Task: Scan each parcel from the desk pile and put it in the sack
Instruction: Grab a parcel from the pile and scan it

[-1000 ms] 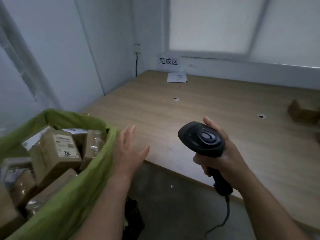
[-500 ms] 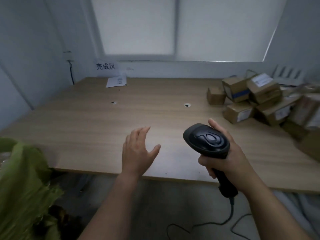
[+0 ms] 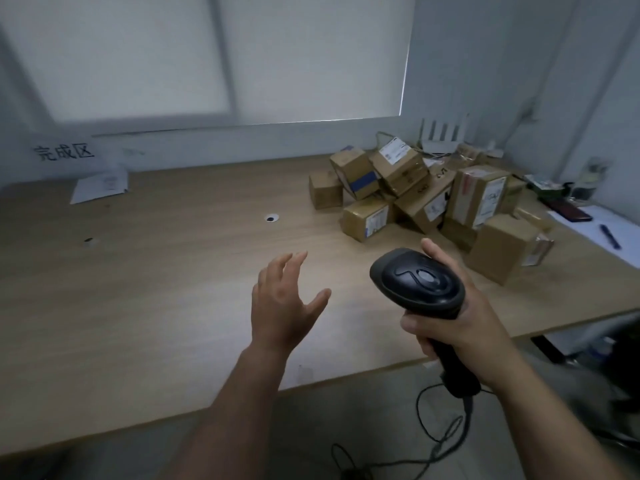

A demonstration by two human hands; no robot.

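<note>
The wooden worktop [image 3: 156, 289] is wide and light brown. It sits under a big window with a white blind [image 3: 225, 57] pulled down. The pile of parcels [image 3: 426, 199] is at the far right of the worktop, near the corner of the room. They are brown boxes with white labels, leaning on each other.

The left hand [image 3: 284, 299] hovers over the worktop. Its grip is wide open and holds nothing. The right hand [image 3: 460, 317] has its grip wrapped round the handle of a black scanner [image 3: 417, 284], near the closest box. The cable [image 3: 443, 438] hangs down to the floor.

A sheet of paper [image 3: 100, 185] lies at the far left, under a sign [image 3: 64, 152] on the wall. A pen [image 3: 609, 235] lies far right.
</note>
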